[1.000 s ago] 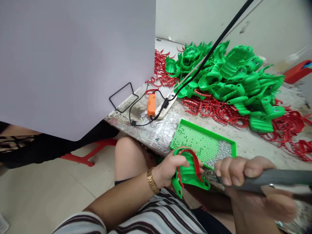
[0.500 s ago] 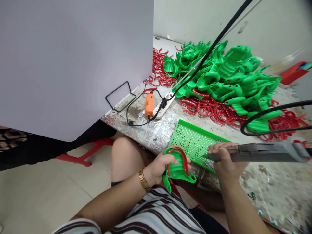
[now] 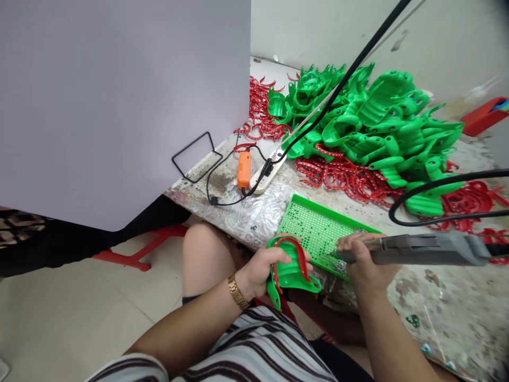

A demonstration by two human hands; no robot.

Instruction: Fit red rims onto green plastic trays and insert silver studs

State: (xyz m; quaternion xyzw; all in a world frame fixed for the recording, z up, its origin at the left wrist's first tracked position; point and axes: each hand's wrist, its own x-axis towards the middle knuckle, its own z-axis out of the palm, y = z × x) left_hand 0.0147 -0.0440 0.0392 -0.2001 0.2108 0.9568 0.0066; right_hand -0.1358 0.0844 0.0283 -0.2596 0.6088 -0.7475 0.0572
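My left hand (image 3: pixel 264 265) grips a moulded green plastic piece (image 3: pixel 293 277) with a red strip (image 3: pixel 301 257) curved along its edge. My right hand (image 3: pixel 363 260) is shut around a grey pen-like electric tool (image 3: pixel 421 249), and a black cable (image 3: pixel 437 185) loops from its rear. The tool's thin tip reaches down to a green perforated tray (image 3: pixel 334 213), close to a patch of small silver beads (image 3: pixel 340 268). The tip stands just right of the green piece, apart from it.
Heaps of green pieces (image 3: pixel 369 122) and red strips (image 3: pixel 342 178) lie on a stained workbench (image 3: pixel 449 302). A white power strip (image 3: pixel 267 175) and orange adapter (image 3: pixel 244 170) sit to the left. A large white board (image 3: pixel 119 106) stands at the bench's left end.
Compared with a second ago, my right hand and the tool have risen from the lower right to the tray. The left hand has turned the green piece slightly. The latest half second shows only small shifts.
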